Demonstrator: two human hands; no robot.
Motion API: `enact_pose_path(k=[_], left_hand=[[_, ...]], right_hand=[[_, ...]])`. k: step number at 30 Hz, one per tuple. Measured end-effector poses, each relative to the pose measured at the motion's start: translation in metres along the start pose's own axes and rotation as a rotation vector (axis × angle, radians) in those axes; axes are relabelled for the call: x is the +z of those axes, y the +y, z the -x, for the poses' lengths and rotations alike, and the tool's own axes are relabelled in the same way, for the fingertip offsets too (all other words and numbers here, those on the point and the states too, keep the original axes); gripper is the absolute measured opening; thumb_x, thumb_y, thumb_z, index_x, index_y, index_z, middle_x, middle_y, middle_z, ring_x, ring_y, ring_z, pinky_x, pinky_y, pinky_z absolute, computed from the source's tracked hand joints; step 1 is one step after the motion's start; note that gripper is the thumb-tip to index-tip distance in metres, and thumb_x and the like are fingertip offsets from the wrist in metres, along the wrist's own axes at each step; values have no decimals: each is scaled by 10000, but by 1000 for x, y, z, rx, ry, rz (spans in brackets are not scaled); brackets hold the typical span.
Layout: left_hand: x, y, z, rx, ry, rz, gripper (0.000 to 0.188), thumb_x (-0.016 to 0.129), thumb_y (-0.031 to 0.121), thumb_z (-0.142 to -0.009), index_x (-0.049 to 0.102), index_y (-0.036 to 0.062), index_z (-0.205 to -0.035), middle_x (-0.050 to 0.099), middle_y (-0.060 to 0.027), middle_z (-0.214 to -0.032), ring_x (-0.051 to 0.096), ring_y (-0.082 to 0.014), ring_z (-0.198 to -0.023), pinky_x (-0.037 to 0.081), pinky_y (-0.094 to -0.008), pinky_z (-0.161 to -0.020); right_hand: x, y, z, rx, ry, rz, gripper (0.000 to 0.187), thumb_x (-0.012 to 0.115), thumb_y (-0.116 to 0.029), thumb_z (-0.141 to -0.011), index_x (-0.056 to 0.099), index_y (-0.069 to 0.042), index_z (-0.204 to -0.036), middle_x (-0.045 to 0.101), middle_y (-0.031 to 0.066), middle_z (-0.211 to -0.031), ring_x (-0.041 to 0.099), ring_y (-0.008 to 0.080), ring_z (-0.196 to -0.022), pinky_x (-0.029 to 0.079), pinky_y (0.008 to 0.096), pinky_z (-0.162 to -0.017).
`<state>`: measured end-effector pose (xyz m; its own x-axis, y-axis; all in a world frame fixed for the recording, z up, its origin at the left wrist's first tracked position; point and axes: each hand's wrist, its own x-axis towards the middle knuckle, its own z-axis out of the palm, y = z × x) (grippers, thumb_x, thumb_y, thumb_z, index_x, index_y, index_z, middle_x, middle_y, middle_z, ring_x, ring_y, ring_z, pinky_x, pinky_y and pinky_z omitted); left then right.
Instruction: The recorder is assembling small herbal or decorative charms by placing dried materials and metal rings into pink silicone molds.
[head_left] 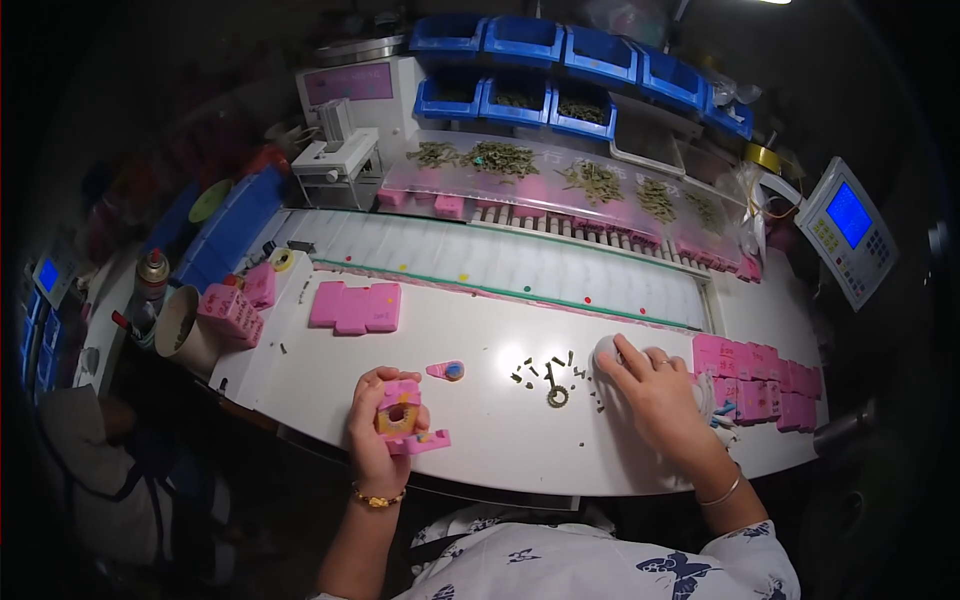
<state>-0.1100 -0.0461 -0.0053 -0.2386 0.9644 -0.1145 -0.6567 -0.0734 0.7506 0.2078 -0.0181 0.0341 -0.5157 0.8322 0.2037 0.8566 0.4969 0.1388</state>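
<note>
My left hand point(368, 440) is closed round a pink rubber mold point(402, 390) with a yellowish inside and a round hollow in its middle. A pink flap sticks out at its lower side. My right hand point(655, 395) is curled over a rounded white thing point(604, 352) on the bench; the fingers hide most of it, so its kind is unclear. Between the hands lies a small pink mold piece point(437, 370) with a blue spot. Nearer my right hand are a dark green ring-shaped piece point(557, 397) and several loose green bits point(530, 372).
Several pink mold blocks stand at the right point(750, 365), and another pink block point(355, 306) lies at the left. Behind runs a white channel with a green edge point(450, 290). Blue bins point(515, 98) and a control panel point(848, 225) stand further back.
</note>
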Motion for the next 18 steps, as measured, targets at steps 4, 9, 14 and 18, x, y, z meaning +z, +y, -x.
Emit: enact_pose_path(k=[4, 9, 14, 18], left_hand=[[-13, 6, 7, -1, 32, 119, 288, 470, 302, -941, 533, 32, -1021, 599, -189, -991, 577, -214, -609, 460, -320, -572], [-16, 16, 14, -28, 105, 226, 283, 463, 275, -945, 531, 21, -1048, 604, -189, -986, 572, -205, -637, 481, -308, -621], [-30, 14, 26, -9, 108, 243, 234, 445, 180, -949, 504, 19, -1109, 599, -184, -1034, 568, -187, -703, 493, -299, -672], [-32, 15, 30, -28, 40, 178, 278, 505, -35, -895, 467, 27, -1164, 591, -131, -1099, 615, -195, -975, 525, -335, -855]], right_hand=[[-1, -43, -43, -193, -28, -271, 602, 675, -146, -772, 469, -131, -1337, 440, 160, -1382, 479, 309, -1193, 383, 470, -949], [34, -103, -98, -212, -31, -598, 499, 687, -156, -801, 515, -115, -1268, 543, 130, -1186, 566, 307, -1040, 501, 390, -818], [71, -122, -133, -234, 23, -552, 245, 635, -156, -835, 614, -25, -1042, 591, 148, -1026, 599, 310, -929, 521, 392, -757], [53, -103, -131, -181, -117, -888, 192, 586, -139, -895, 635, -19, -1036, 615, 127, -1030, 617, 243, -861, 524, 326, -722]])
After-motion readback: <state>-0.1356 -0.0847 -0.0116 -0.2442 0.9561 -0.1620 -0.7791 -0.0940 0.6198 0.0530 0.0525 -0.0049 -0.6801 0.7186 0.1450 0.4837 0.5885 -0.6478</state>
